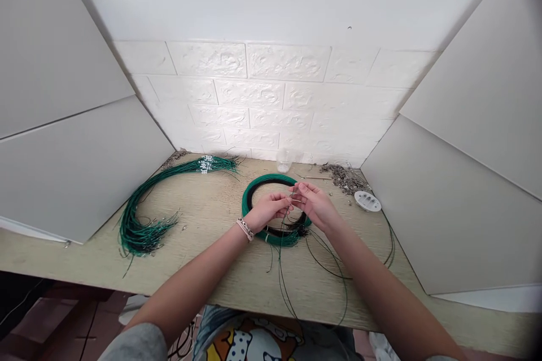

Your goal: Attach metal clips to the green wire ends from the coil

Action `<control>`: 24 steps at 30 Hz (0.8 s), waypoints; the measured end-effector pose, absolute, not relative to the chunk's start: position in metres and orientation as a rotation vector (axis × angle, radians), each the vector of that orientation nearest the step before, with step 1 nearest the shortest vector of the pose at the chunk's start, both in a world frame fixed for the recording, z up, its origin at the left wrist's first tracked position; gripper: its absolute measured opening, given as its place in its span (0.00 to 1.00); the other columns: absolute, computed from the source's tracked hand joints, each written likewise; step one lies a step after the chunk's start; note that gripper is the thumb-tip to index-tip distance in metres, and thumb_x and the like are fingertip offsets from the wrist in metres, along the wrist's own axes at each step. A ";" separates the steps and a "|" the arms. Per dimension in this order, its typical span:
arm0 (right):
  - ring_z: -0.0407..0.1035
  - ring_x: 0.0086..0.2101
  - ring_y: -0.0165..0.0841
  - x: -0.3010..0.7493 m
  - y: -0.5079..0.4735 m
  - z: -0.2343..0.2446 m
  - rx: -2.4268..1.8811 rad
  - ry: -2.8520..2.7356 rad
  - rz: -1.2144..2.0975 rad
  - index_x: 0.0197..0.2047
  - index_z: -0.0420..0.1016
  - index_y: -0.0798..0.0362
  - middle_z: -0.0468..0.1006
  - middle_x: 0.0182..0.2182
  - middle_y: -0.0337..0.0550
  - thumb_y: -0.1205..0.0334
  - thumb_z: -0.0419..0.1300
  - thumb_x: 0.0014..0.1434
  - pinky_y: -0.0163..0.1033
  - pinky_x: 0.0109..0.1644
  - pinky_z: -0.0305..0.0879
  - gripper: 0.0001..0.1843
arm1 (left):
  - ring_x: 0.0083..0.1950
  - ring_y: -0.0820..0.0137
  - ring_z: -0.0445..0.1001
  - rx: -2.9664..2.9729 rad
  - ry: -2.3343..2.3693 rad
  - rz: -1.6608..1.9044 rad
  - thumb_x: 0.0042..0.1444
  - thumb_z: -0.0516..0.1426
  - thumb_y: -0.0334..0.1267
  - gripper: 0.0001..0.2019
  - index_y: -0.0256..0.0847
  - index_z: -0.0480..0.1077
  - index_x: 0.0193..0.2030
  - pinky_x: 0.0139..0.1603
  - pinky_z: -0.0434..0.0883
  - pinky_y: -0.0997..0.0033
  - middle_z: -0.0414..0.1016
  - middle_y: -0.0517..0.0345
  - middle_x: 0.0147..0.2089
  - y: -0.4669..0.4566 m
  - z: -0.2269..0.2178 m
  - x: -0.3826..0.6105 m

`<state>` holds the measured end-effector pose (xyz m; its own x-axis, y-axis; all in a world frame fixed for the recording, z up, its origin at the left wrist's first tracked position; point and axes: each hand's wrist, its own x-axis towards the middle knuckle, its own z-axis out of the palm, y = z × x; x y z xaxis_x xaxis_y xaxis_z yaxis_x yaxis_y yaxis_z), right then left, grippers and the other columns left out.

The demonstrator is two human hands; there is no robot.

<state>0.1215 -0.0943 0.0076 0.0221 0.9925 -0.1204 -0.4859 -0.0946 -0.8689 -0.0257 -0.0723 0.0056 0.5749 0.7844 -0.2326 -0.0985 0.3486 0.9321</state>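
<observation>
My left hand [270,210] and my right hand [314,201] meet above a coil of green and black cords [249,194] on the table. Thumb and fingers of each are pinched on a thin dark green cord [280,271], whose loose ends trail down towards the table's front edge. Any small part between the fingertips is too small to make out. Both hands hide part of the coil's right side. More loose cord [346,287] curves out from under my right forearm.
A bundle of green cords [141,192] with white bits around it lies at the left. At the back stand a small clear cup [283,161], a thin stick [313,177] and a pile of scraps [345,179]. A white slotted disc [367,201] leans near the right panel [461,203].
</observation>
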 end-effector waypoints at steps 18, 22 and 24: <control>0.61 0.20 0.22 0.121 -0.097 0.004 -0.906 -0.633 1.401 0.31 0.72 0.53 0.67 0.19 0.32 0.55 0.68 0.39 0.30 0.27 0.63 0.17 | 0.28 0.79 0.65 1.113 0.720 0.526 0.42 0.64 0.44 0.14 0.35 0.70 0.29 0.33 0.62 0.77 0.72 0.57 0.30 -0.070 0.003 -0.029; 0.62 0.20 0.22 0.120 -0.098 0.003 -0.898 -0.585 1.362 0.31 0.72 0.54 0.68 0.19 0.33 0.55 0.68 0.38 0.30 0.28 0.64 0.17 | 0.29 0.79 0.65 1.064 0.717 0.540 0.41 0.64 0.43 0.14 0.34 0.70 0.30 0.34 0.62 0.77 0.72 0.57 0.30 -0.070 0.003 -0.029; 0.63 0.20 0.23 0.119 -0.098 0.002 -0.898 -0.556 1.335 0.31 0.71 0.54 0.70 0.19 0.34 0.55 0.68 0.38 0.31 0.28 0.65 0.18 | 0.29 0.79 0.66 1.048 0.720 0.551 0.41 0.64 0.43 0.15 0.34 0.70 0.30 0.34 0.62 0.77 0.73 0.56 0.31 -0.071 0.003 -0.028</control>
